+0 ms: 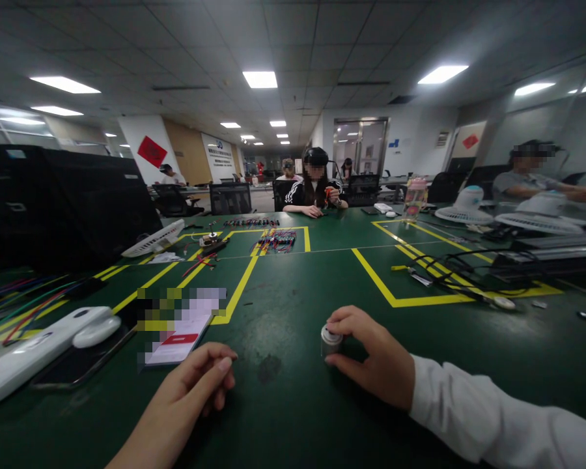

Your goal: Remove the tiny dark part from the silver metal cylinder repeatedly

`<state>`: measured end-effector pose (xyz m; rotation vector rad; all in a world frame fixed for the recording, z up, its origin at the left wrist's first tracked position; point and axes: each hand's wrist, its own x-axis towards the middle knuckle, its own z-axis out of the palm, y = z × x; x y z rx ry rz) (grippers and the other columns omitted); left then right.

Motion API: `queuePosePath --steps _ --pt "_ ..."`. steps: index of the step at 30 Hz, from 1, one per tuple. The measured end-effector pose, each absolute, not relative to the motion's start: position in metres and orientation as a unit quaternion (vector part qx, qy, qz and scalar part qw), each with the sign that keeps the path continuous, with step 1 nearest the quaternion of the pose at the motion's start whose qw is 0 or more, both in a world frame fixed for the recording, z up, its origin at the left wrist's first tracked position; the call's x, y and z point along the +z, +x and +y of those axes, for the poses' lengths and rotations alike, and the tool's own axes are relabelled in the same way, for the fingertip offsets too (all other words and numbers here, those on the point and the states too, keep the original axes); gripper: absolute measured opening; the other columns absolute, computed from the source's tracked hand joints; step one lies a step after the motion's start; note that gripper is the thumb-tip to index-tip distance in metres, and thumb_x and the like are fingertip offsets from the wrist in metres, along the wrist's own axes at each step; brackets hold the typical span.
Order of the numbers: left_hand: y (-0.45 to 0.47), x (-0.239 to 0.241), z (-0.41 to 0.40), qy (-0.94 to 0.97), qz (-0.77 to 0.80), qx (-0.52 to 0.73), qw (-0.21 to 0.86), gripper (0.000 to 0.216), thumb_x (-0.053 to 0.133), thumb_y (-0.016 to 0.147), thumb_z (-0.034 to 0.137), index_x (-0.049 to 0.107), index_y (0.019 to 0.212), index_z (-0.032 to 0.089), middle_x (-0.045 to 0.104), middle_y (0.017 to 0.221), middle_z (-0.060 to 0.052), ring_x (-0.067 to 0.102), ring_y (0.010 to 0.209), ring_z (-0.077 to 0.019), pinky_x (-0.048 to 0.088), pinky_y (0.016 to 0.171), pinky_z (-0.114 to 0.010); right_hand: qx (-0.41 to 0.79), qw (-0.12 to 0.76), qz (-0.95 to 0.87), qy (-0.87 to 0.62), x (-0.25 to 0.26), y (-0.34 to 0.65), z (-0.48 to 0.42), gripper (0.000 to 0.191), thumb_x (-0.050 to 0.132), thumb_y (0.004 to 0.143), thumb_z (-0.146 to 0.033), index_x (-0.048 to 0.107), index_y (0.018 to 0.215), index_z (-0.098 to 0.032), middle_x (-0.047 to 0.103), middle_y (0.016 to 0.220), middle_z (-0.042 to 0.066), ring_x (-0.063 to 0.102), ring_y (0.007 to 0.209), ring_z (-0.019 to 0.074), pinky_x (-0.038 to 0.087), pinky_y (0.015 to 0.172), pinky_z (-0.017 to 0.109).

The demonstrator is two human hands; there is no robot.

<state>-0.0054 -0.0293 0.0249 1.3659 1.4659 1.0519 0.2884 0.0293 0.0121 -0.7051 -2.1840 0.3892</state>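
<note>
A small silver metal cylinder [330, 341] with a narrower top stands on the green table. My right hand [368, 355] grips it from the right, index finger at its top and thumb low on its side. Left of it, apart from the cylinder, my left hand [200, 381] hovers low over the table with its fingers curled in and the thumb pressed against the index finger. What lies between those fingertips, if anything, is hidden. Just beyond the left hand lies a lit phone [183, 335], its screen partly blurred out.
At left are a white handheld device [43, 352], a dark phone [85, 361] and a black case [63, 202]. Wire bundles [278, 241] lie mid-table. Black cables [449, 273] and white fans [463, 207] are at right. A person [315, 185] sits opposite.
</note>
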Motion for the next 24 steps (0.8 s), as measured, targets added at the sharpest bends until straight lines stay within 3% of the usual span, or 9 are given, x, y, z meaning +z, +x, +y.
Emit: queuePosePath --steps 3,8,10,13,16,21,24 --pt "0.006 0.027 -0.025 0.575 0.581 0.408 0.406 0.017 0.055 0.085 0.039 0.06 0.09 0.024 0.061 0.066 0.004 0.055 0.055 -0.0152 0.042 0.05 -0.025 0.183 0.382 -0.853 -0.305 0.011 0.288 0.031 0.04 0.065 0.072 -0.018 0.046 0.107 -0.024 0.05 0.112 0.006 0.054 0.092 0.0137 0.049 0.077 0.03" --pt "0.052 0.033 -0.016 0.664 0.55 0.385 0.329 0.02 0.055 0.086 0.032 0.057 0.104 0.025 0.062 0.091 -0.002 0.059 0.075 -0.0196 0.047 0.066 -0.031 0.272 0.388 -0.804 -0.36 0.007 0.287 0.033 0.077 0.075 0.063 -0.027 0.026 0.123 -0.025 0.051 0.112 0.005 0.056 0.085 0.0128 0.049 0.077 0.032" --pt "0.075 0.037 -0.009 0.705 0.519 0.402 0.269 0.025 0.058 0.084 0.026 0.056 0.109 0.026 0.06 0.101 -0.003 0.059 0.086 -0.0209 0.047 0.076 -0.035 0.292 0.386 -0.798 -0.359 0.005 0.287 0.034 0.074 0.074 0.065 -0.026 0.025 0.121 -0.023 0.054 0.106 0.004 0.057 0.086 0.0133 0.048 0.078 0.033" --pt "0.104 0.043 0.004 0.748 0.48 0.422 0.178 0.02 0.063 0.08 0.021 0.064 0.1 0.024 0.056 0.114 -0.006 0.051 0.109 -0.0244 0.039 0.094 -0.041 0.303 0.386 -0.8 -0.346 0.002 0.287 0.035 0.065 0.07 0.069 -0.023 0.026 0.117 -0.022 0.055 0.101 0.004 0.057 0.088 0.0135 0.048 0.079 0.033" --pt "0.114 0.049 0.016 0.747 0.487 0.424 0.156 0.004 0.066 0.079 0.024 0.069 0.08 0.024 0.058 0.113 -0.005 0.049 0.112 -0.0273 0.036 0.096 -0.046 0.301 0.387 -0.803 -0.338 0.002 0.287 0.035 0.064 0.069 0.07 -0.022 0.026 0.118 -0.022 0.055 0.102 0.004 0.057 0.089 0.0133 0.048 0.079 0.033" --pt "0.098 0.052 0.02 0.722 0.522 0.432 0.137 0.017 0.055 0.087 0.033 0.069 0.09 0.024 0.054 0.117 -0.006 0.048 0.114 -0.0256 0.036 0.097 -0.044 0.282 0.366 -0.811 -0.359 0.005 0.29 0.035 0.061 0.069 0.07 -0.021 0.03 0.116 -0.022 0.054 0.104 0.005 0.056 0.089 0.0136 0.048 0.079 0.033" --pt "0.088 0.041 0.017 0.728 0.552 0.381 0.142 0.015 0.062 0.082 0.036 0.074 0.086 0.029 0.057 0.115 -0.006 0.049 0.11 -0.0311 0.037 0.091 -0.051 0.276 0.362 -0.814 -0.361 0.005 0.293 0.034 0.059 0.068 0.07 -0.021 0.031 0.117 -0.022 0.055 0.104 0.005 0.057 0.091 0.0143 0.048 0.08 0.034"
